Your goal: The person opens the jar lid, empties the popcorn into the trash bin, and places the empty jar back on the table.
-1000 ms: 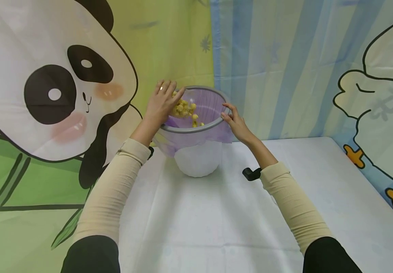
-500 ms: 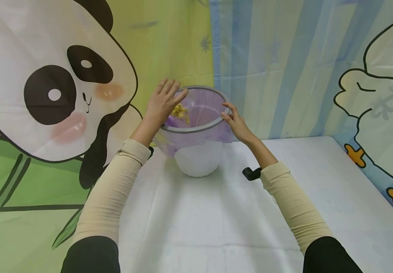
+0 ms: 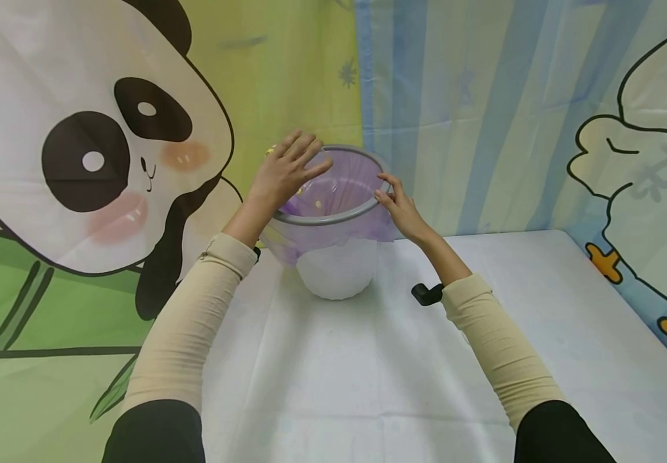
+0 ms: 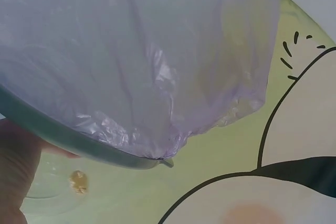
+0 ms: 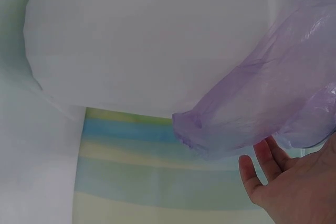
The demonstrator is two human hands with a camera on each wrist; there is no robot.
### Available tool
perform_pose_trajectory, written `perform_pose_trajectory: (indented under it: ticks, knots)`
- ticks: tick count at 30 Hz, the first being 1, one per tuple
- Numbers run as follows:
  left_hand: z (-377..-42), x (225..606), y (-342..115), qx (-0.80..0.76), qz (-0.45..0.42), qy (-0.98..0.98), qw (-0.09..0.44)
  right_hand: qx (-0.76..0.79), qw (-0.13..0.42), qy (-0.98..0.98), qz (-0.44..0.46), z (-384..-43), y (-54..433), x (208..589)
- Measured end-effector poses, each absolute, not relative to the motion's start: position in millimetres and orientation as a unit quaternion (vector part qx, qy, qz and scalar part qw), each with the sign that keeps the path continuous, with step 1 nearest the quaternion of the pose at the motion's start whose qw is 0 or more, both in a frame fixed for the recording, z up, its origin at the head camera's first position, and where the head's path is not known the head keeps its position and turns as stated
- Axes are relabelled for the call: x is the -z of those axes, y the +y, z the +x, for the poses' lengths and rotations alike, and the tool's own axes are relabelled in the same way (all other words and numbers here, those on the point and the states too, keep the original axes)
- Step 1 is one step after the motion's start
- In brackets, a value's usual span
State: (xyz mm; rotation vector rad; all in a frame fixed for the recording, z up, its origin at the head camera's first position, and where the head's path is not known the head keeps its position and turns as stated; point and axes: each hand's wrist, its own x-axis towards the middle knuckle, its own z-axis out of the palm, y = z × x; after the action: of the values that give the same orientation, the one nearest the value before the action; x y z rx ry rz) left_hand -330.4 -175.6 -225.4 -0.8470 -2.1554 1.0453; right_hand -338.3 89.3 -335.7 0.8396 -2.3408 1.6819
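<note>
A white trash bin [image 3: 336,273] with a grey rim [image 3: 333,219] stands on the table, lined with a purple plastic bag [image 3: 353,177]. My left hand [image 3: 287,168] is over the left side of the rim, holding a clear plastic container [image 4: 50,174] mostly hidden behind the palm. A piece of popcorn [image 4: 79,182] shows through the clear wall, and a few yellow bits are visible inside the bin. At the right side of the rim, my right hand [image 3: 398,204] grips the edge between thumb and fingers. In the right wrist view, the bag's loose skirt hangs above the fingers [image 5: 268,161].
White cloth covers the table [image 3: 362,360]. Behind the bin hangs a printed curtain [image 3: 455,116], with a large cartoon panda [image 3: 154,161] on the left wall and a white cartoon figure [image 3: 657,193] on the right.
Popcorn that was tumbling from the container has dropped into the bin, with only bits still showing. My left hand has shifted slightly right, its fingers more spread. The right hand stays put.
</note>
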Motion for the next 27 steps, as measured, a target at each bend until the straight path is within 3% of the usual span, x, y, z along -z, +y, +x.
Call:
perform_pose_trajectory:
  ticks: [18, 27]
  knots:
    - [-331, 229, -172, -0.456, -0.377, -0.733, 0.337, -0.557, 0.068, -0.781, 0.275, -337, 89, 334]
    - [-329, 232, -171, -0.474, -0.355, -0.759, 0.272, -0.558, 0.055, -0.782, 0.272, -323, 88, 321]
